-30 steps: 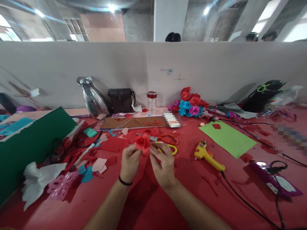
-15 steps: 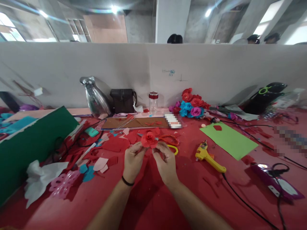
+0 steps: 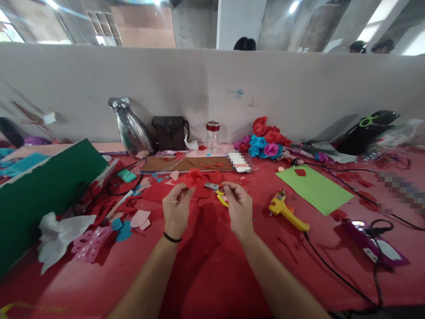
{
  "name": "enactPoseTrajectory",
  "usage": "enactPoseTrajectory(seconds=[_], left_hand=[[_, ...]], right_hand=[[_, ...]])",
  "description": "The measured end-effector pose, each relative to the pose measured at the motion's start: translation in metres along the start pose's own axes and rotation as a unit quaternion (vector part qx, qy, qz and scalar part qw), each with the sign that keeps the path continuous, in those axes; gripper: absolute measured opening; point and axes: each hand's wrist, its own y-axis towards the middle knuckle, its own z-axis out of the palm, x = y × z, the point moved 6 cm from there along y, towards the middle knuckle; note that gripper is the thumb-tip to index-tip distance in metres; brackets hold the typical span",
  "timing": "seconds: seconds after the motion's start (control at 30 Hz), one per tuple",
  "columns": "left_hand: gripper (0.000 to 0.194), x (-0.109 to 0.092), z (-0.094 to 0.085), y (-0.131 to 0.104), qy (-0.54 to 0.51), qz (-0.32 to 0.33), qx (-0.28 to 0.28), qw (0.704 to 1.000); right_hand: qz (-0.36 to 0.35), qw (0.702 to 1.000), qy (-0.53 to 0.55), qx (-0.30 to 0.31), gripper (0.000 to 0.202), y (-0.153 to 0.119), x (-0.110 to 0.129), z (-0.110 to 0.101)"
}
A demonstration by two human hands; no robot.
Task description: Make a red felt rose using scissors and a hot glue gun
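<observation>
A red paper flower (image 3: 193,177) is pinched at its underside by my left hand (image 3: 175,208), which wears a dark band at the wrist. My right hand (image 3: 241,206) is apart from the flower, thumb and fingertips drawn close together. Whether anything small sits between those fingertips cannot be made out. Just beside them lie scissors (image 3: 222,199) with a yellow handle, partly hidden by the right fingers. Red paper scraps (image 3: 159,192) lie beyond and left of my left hand.
To the right rest a yellow glue gun (image 3: 284,212) with a black cable, a green sheet (image 3: 315,188) and a purple power strip (image 3: 375,246). A glass jar (image 3: 213,136), finished paper flowers (image 3: 265,141) and a steel jug (image 3: 129,128) line the back. A green board (image 3: 49,190) stands left.
My right hand has let go of the red paper flower and moved right. My left hand has carried the flower a little left. The view has tilted slightly down.
</observation>
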Motion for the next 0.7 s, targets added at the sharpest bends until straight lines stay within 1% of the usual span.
enactPoseTrajectory(seconds=[0.1,0.13,0.2,0.27,0.33,0.4,0.43,0.47,0.5,0.57,0.6,0.63,0.67,0.7], left_hand=[[0.01,-0.001,-0.015,0.011,-0.116,0.005,-0.077,0.99],[0.013,-0.001,-0.019,0.015,-0.148,0.0,-0.09,0.985],[0.018,-0.003,-0.024,0.021,-0.195,-0.002,-0.105,0.975],[0.02,-0.007,-0.03,0.025,-0.221,0.014,-0.122,0.968],[0.022,-0.008,-0.03,0.027,-0.243,0.006,-0.115,0.963],[0.023,-0.006,-0.024,0.026,-0.271,-0.033,-0.082,0.959],[0.023,-0.004,-0.02,0.024,-0.284,-0.056,-0.062,0.955],[0.022,-0.003,-0.015,0.022,-0.294,-0.077,-0.044,0.952],[0.022,-0.002,-0.011,0.02,-0.3,-0.092,-0.028,0.949],[0.021,0.0,-0.002,0.014,-0.306,-0.113,0.0,0.945],[0.021,0.0,0.002,0.011,-0.308,-0.12,0.013,0.944],[0.02,0.0,0.005,0.009,-0.309,-0.127,0.024,0.942],[0.02,0.001,0.008,0.007,-0.312,-0.135,0.034,0.94],[0.02,0.001,0.009,0.007,-0.314,-0.143,0.04,0.938]], right_hand=[[0.008,0.999,0.017,-0.043,0.021,0.01,-0.003,-0.011],[0.01,0.998,0.021,-0.05,0.021,0.012,-0.004,-0.013],[0.016,0.998,0.021,-0.057,0.021,0.014,-0.005,-0.015],[0.023,0.998,0.012,-0.054,0.024,0.014,-0.007,-0.014],[0.033,0.999,-0.01,-0.033,0.03,0.012,-0.009,-0.011],[0.031,0.998,-0.048,0.009,0.029,0.009,-0.01,-0.004],[0.023,0.996,-0.07,0.044,0.023,0.007,-0.01,0.002],[0.012,0.992,-0.092,0.091,0.021,0.003,-0.01,0.01],[0.003,0.983,-0.113,0.144,0.034,-0.002,-0.01,0.02],[-0.004,0.954,-0.164,0.25,0.067,-0.015,-0.014,0.038],[-0.005,0.935,-0.202,0.293,0.077,-0.022,-0.018,0.046],[-0.009,0.914,-0.25,0.319,0.081,-0.028,-0.022,0.052],[-0.015,0.895,-0.302,0.329,0.075,-0.032,-0.025,0.056],[-0.025,0.877,-0.348,0.329,0.062,-0.034,-0.027,0.057]])
